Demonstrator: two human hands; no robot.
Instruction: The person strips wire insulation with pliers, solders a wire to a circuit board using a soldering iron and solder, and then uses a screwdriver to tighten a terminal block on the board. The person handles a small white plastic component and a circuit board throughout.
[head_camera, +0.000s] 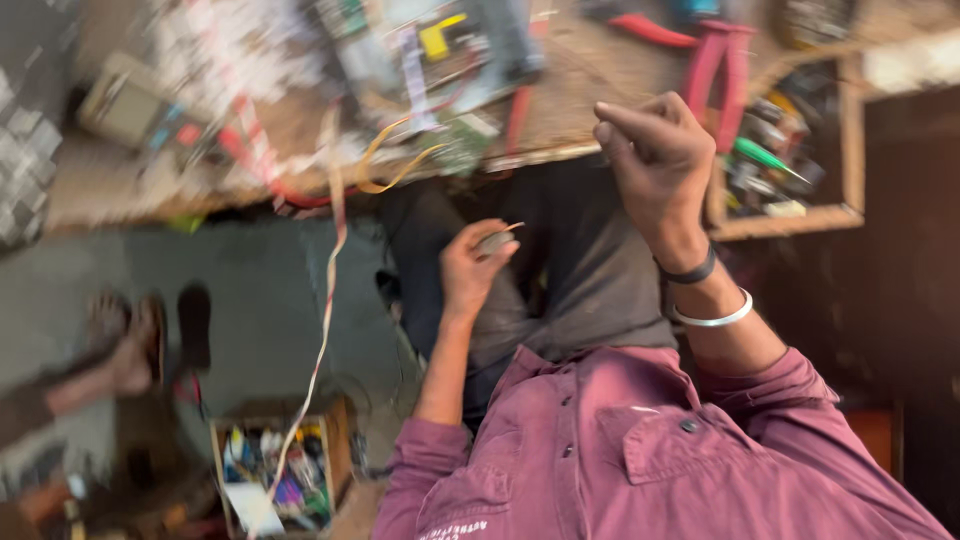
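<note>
Our left hand (470, 270) hangs low over our lap, fingers curled shut in a pinch. Our right hand (655, 160) is raised higher, wrist bent, fingers loosely closed with thumb and forefinger pressed together.

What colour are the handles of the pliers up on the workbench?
Red. The red-handled pliers lie on the cluttered wooden workbench, seen blurrily in the head view.

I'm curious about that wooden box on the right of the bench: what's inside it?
Inside the wooden box lies a jumble of small tools, with a green-handled pointed one on top. The rest is blurred, and the raised right hand covers the box's left edge.
</note>
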